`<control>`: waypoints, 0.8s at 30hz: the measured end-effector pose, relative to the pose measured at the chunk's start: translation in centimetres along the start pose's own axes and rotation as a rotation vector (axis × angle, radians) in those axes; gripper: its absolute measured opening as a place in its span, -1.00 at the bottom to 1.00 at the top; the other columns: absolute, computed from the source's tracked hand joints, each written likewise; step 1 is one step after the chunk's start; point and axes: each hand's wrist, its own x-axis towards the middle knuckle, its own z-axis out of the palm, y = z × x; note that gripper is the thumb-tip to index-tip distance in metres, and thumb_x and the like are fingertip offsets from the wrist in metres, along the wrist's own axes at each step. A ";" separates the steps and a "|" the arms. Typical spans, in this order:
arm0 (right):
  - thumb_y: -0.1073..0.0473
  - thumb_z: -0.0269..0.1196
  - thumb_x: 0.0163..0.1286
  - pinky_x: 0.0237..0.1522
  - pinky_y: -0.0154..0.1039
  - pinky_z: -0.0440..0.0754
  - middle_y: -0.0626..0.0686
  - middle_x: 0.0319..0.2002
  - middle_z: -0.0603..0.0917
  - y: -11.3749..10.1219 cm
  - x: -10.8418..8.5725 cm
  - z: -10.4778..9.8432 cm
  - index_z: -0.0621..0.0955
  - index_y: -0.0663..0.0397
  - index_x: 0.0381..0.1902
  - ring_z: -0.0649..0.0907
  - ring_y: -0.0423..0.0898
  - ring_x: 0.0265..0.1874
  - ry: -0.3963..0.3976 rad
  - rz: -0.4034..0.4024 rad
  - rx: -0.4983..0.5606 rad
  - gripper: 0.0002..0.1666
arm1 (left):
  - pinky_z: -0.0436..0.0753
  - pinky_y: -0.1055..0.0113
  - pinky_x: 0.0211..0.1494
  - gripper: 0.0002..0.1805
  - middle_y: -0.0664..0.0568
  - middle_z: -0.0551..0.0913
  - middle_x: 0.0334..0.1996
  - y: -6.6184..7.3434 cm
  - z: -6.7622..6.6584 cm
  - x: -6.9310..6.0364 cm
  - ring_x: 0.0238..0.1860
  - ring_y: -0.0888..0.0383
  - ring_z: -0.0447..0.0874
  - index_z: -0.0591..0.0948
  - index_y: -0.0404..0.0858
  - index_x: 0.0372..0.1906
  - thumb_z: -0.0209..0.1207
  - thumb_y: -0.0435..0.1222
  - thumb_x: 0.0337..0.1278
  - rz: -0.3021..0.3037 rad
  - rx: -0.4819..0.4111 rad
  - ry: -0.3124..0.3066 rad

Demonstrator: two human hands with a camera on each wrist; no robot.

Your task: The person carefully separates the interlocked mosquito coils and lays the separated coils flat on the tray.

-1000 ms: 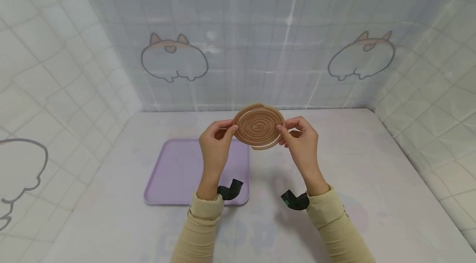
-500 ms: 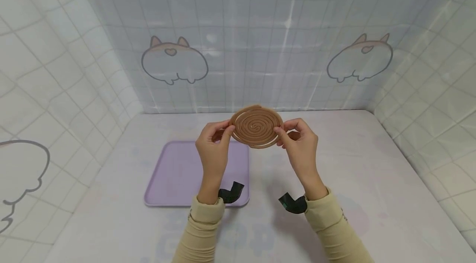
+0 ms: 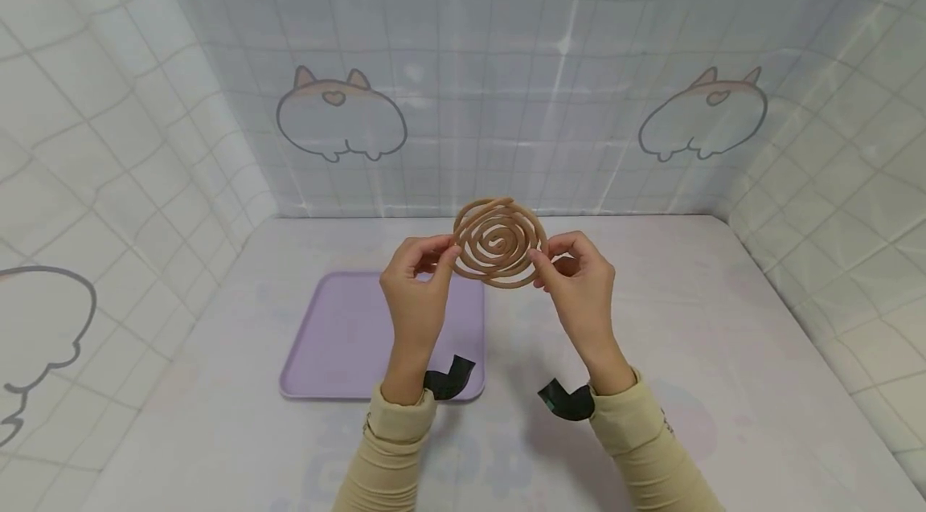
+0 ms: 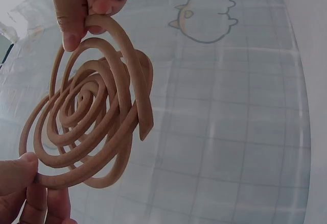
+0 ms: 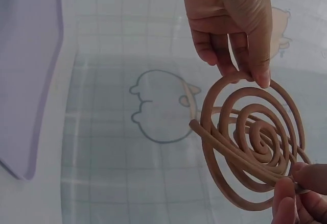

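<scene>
A brown mosquito coil [image 3: 499,243] is held up in the air between both hands in the head view. My left hand [image 3: 419,279] pinches its left edge between thumb and fingers, and my right hand [image 3: 576,279] pinches the right edge. Seen from the left wrist, the coil's turns [image 4: 97,112] stand apart and cross over one another, as if two spirals interlock; a free end points downward. The right wrist view shows the same open turns [image 5: 255,132], with the left hand [image 5: 230,25] at the top and part of the right hand [image 5: 301,198] at lower right.
A lilac tray [image 3: 325,335] lies on the pale table [image 3: 687,319], below and left of the hands. White grid-patterned sheets [image 3: 485,78] with cartoon dog drawings wall in the back and sides. Each wrist bears a black curved piece [image 3: 452,378].
The coil was flat and compact a second ago; its turns have loosened, with gaps opening between them. Both hands keep pinching its edges and have moved only slightly.
</scene>
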 end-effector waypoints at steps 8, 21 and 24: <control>0.46 0.29 0.12 -0.64 -0.40 0.53 0.15 -0.52 0.61 -2.7 0.2 -0.2 0.49 0.42 -0.39 0.53 -0.13 -0.75 -0.061 0.058 0.076 -0.84 | 0.49 0.39 -0.37 -0.84 -0.20 0.57 -0.35 0.4 0.0 0.2 -0.35 0.07 0.54 0.58 -0.49 -0.31 0.27 -0.50 -0.04 -0.066 -0.063 -0.043; 0.37 0.31 0.14 -0.63 -0.36 0.54 0.11 -0.44 0.68 -0.7 0.2 0.3 0.50 0.33 -0.37 0.52 -0.15 -0.71 -0.134 0.070 0.143 -0.82 | 0.54 0.47 -0.29 -0.43 -0.07 0.55 -0.23 -3.1 0.7 0.0 -0.32 0.18 0.55 0.30 -0.35 0.11 0.25 -0.55 -0.04 -0.427 -0.509 -0.253; 0.44 0.30 0.12 -0.64 -0.39 0.51 0.13 -0.49 0.65 -1.5 0.1 0.4 0.49 0.37 -0.39 0.50 -0.15 -0.72 -0.144 0.076 0.147 -0.83 | 0.58 0.45 -0.26 -0.47 -0.04 0.58 -0.25 -3.2 0.8 0.0 -0.31 0.19 0.59 0.36 -0.39 0.08 0.25 -0.59 -0.07 -0.425 -0.541 -0.242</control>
